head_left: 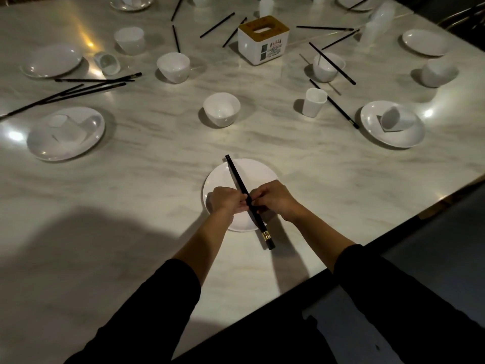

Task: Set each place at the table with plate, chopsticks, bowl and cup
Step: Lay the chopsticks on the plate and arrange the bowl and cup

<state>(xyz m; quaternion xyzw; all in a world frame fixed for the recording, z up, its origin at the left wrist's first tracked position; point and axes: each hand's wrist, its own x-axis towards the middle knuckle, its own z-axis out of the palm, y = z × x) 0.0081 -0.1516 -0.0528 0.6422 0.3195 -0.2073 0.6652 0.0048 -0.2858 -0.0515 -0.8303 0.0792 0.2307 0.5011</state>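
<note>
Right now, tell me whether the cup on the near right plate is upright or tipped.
Tipped: the cup lies on its side on the plate, not standing on its base.

Pale grey-veined marble-look tabletop [341,164], polished, glossy with glare. Round white plate [259,169], smooth, glazed-looking. Pair of black chopsticks [237,177], matt, with gold bands. White rectangular tissue box [262,47], plastic-looking.

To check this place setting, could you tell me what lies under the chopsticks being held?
A white plate; the chopsticks' gold-banded ends hang over marble table. The left hand and right hand hide part of the plate.
</note>
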